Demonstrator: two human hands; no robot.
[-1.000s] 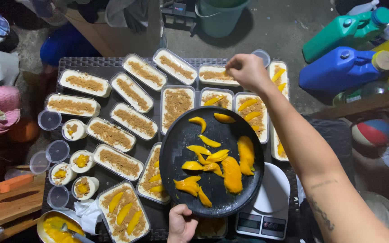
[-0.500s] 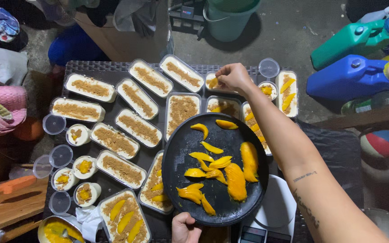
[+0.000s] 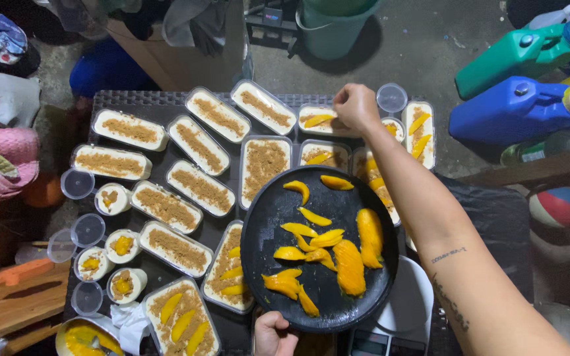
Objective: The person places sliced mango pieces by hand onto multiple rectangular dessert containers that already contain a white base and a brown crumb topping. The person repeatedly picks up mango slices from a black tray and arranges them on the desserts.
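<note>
One black plate [image 3: 265, 217], three jugs [image 3: 509, 109], four clear lids [image 3: 77, 182].

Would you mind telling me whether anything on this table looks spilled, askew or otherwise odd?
Nothing looks spilled or damaged. The black plate of mango slices is held level by the left hand above the table, partly over the scale, and several rectangular tubs lie at differing angles rather than in straight rows.

A makeshift home food-prep corner on a bare concrete floor [image 3: 417, 46]. Plastic jugs [image 3: 509, 109] stand at two o'clock, a bucket [image 3: 331, 23] at twelve. Dessert tubs [image 3: 199, 145] crowd the woven desk [image 3: 146, 99].
</note>
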